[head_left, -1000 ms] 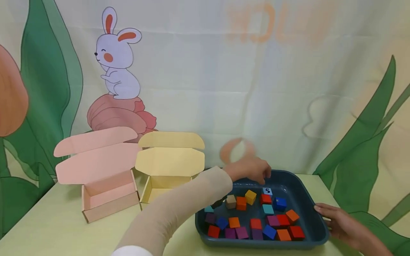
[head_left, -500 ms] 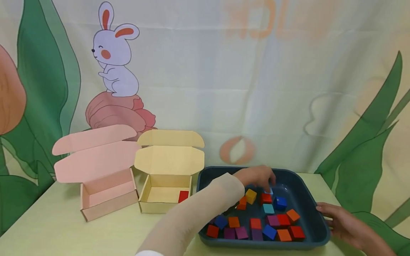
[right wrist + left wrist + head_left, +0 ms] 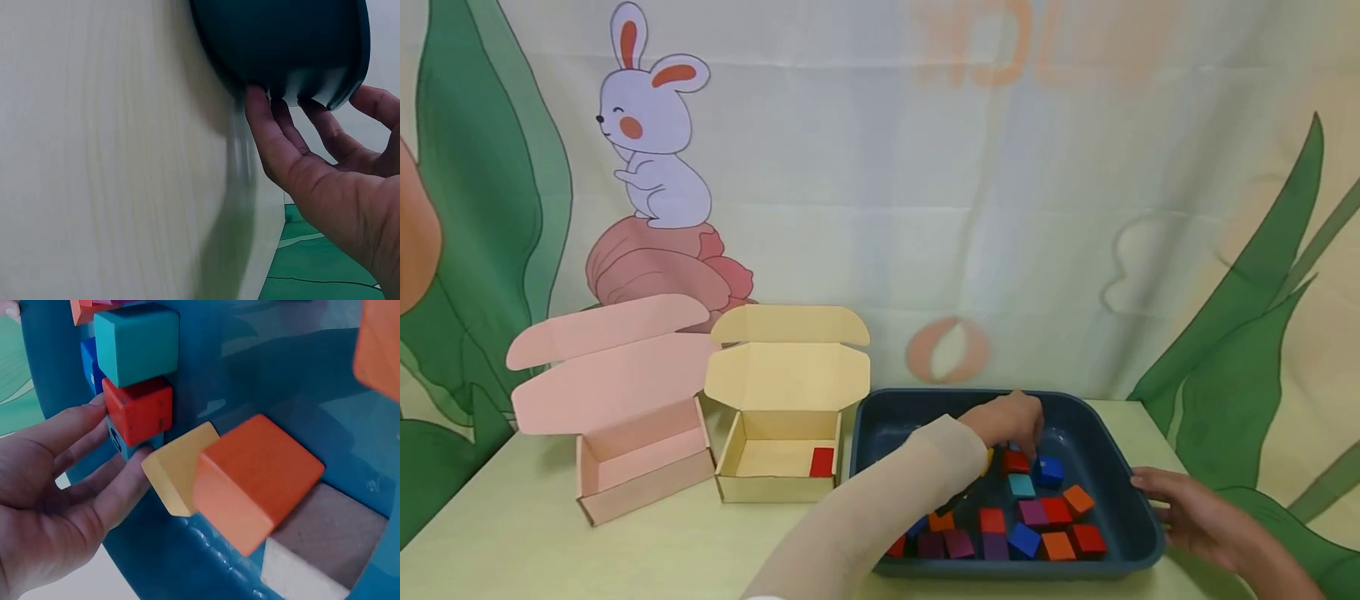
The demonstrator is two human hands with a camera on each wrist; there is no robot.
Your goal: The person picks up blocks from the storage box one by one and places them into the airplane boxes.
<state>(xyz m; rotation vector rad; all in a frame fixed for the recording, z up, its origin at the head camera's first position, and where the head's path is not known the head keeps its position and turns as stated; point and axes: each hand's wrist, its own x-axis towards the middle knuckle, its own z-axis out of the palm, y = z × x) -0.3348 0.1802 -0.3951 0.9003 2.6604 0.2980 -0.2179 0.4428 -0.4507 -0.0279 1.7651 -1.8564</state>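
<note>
My left hand [image 3: 1011, 421] reaches down into the dark blue tray [image 3: 1015, 569]. In the left wrist view, its fingers and thumb pinch a light-blue block [image 3: 128, 448] with a black number on it, largely hidden. A red block [image 3: 140, 412] sits against that block, touched by a fingertip, with a teal block [image 3: 137, 344] beyond it. Yellow [image 3: 181, 465] and orange [image 3: 256, 481] blocks lie close to the same hand. At the tray's right side, my right hand [image 3: 1198, 517] holds the rim, its fingers against the outer wall [image 3: 281, 56].
Several red, orange, purple and blue blocks lie in the front of the tray. An open yellow box [image 3: 775, 490] with a red block [image 3: 822, 462] inside stands left of it. Farther left is an open pink box [image 3: 647, 487]. A printed curtain [image 3: 820, 167] hangs behind the table.
My left hand has come down onto the light-blue block, and its forearm has shifted right, uncovering the yellow box and its red block. My right hand stays at the tray's rim.
</note>
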